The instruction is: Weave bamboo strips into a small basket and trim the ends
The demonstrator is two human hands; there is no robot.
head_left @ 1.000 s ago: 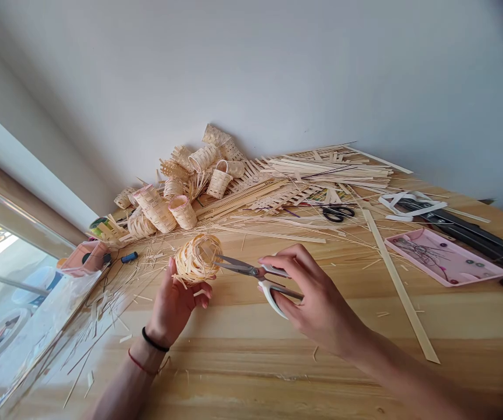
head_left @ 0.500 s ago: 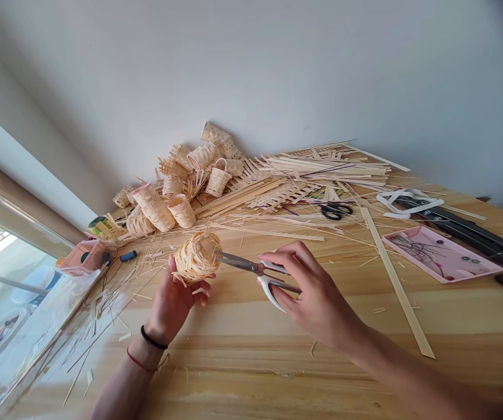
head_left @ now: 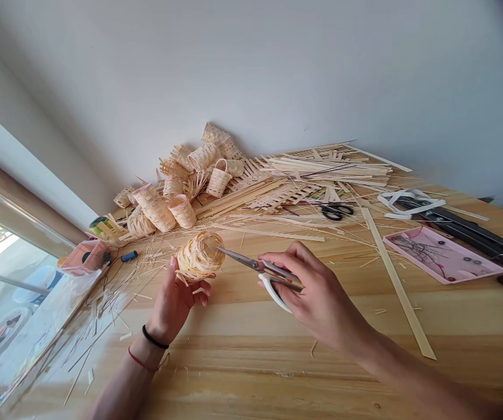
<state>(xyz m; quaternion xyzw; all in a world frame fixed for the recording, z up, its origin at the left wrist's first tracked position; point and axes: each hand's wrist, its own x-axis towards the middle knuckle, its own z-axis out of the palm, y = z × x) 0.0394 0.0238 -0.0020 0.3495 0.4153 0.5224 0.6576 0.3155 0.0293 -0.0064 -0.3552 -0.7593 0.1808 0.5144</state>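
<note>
My left hand (head_left: 177, 300) grips a small woven bamboo basket (head_left: 199, 256) from below, its open mouth turned to the right. My right hand (head_left: 317, 297) is closed round the white handles of a pair of scissors (head_left: 255, 267). The blades are closed and their tip touches the basket's rim. Both hands hover over the wooden table (head_left: 251, 361).
A heap of finished small baskets (head_left: 181, 181) lies at the back left by the wall. Loose bamboo strips (head_left: 321, 169) cover the back of the table. Black-handled scissors (head_left: 336, 211), a pink tray (head_left: 446, 256), a long flat strip (head_left: 395, 286) and black tools (head_left: 465, 227) lie to the right.
The scissor blades have closed and tilted up against the basket's rim. My right hand has shifted slightly right and its fingers have drawn together. The basket has barely moved.
</note>
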